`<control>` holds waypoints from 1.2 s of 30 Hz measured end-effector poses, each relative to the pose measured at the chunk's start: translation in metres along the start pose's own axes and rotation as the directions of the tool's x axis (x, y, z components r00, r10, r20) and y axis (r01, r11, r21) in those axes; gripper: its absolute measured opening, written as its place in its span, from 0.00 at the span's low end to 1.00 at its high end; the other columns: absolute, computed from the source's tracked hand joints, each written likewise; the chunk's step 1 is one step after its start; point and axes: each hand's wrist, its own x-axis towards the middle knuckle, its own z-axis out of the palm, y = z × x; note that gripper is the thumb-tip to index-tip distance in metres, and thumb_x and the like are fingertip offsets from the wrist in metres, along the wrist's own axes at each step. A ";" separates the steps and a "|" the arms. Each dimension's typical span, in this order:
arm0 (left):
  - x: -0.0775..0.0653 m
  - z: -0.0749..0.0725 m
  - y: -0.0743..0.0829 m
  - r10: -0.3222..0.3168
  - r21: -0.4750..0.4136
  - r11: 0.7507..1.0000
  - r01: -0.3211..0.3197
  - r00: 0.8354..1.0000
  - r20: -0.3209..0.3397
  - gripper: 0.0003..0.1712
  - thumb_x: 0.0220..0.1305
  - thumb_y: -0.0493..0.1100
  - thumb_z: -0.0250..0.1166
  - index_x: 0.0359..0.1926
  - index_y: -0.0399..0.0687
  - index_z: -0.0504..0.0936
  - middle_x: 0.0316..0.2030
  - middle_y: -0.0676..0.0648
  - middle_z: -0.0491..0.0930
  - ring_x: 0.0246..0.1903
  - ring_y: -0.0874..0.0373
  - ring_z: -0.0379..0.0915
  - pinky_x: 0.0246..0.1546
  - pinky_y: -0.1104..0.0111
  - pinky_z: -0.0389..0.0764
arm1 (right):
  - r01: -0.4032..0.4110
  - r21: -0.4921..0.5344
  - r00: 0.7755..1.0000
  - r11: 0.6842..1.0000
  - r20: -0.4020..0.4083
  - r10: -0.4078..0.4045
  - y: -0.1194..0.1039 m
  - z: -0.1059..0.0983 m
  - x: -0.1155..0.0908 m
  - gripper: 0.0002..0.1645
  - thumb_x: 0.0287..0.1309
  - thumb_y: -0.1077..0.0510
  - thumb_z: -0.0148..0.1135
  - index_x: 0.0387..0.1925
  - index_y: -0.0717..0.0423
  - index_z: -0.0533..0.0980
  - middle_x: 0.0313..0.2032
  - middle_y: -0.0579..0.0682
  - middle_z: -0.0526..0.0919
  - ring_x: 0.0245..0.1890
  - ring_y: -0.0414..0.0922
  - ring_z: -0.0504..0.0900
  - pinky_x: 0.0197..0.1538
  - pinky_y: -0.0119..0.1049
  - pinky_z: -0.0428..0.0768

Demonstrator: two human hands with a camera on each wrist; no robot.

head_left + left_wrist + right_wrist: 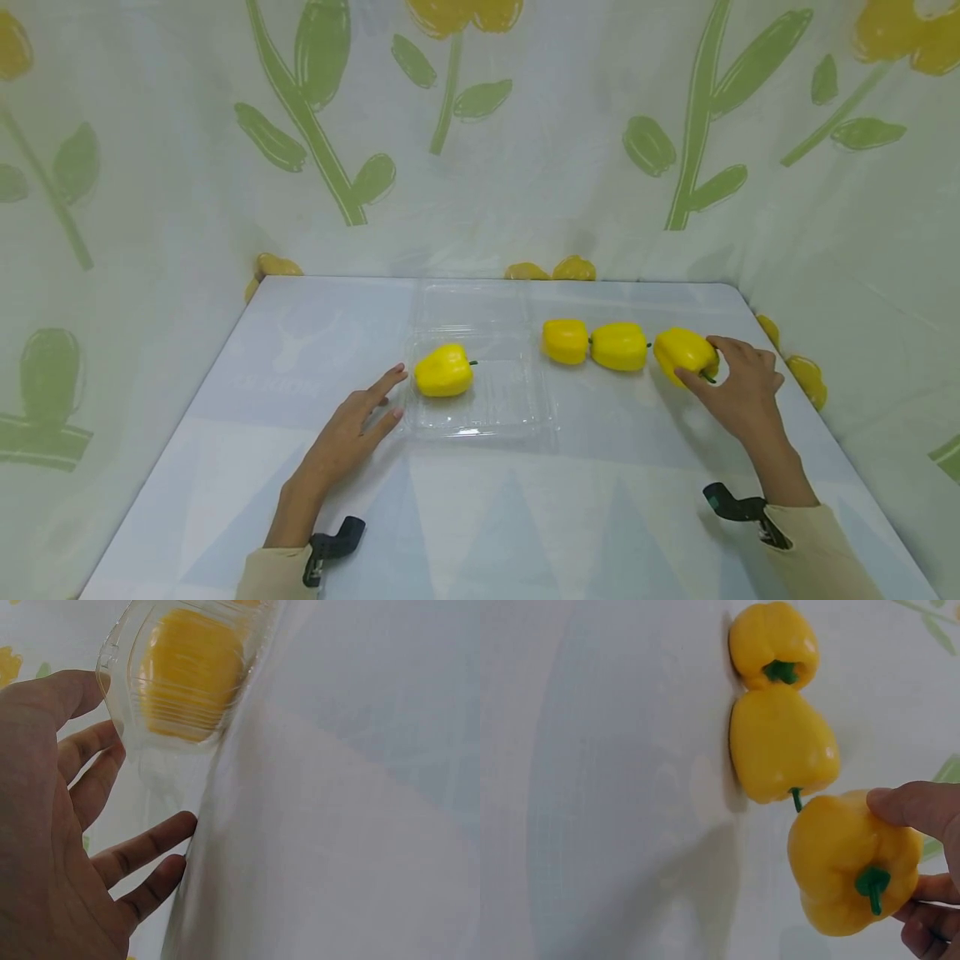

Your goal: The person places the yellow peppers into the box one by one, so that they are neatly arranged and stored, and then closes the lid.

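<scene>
My right hand (738,387) holds a yellow bell pepper (681,354) between thumb and fingers, above the table at the right end of a row. In the right wrist view its green stem shows on the held pepper (847,862). Two more yellow bell peppers, a middle one (618,347) and a left one (565,342), lie end to end beside it. A clear plastic clamshell box (513,400) lies unfolded, with one yellow bell pepper (444,371) in its near half. Spread and loosely extended, the fingers of my left hand (341,442) are right at the box's left rim.
The box's lid half (472,304) lies flat toward the table's back edge. A pale patterned cloth covers the table (480,525). Curtains (540,167) printed with plants and yellow flowers hang behind and at both sides. A dark wrist camera (337,542) sits at the left cuff.
</scene>
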 end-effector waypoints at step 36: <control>-0.002 -0.001 0.003 -0.008 0.001 1.000 0.008 1.000 -0.004 0.36 0.74 0.61 0.55 0.78 0.72 0.54 0.73 0.62 0.60 0.58 0.52 0.69 0.59 0.42 0.69 | 0.195 0.091 0.980 0.977 -0.053 -0.190 -0.043 -0.011 -0.010 0.42 0.55 0.50 0.75 0.65 0.65 0.69 0.63 0.70 0.68 0.58 0.68 0.58 0.49 0.67 0.52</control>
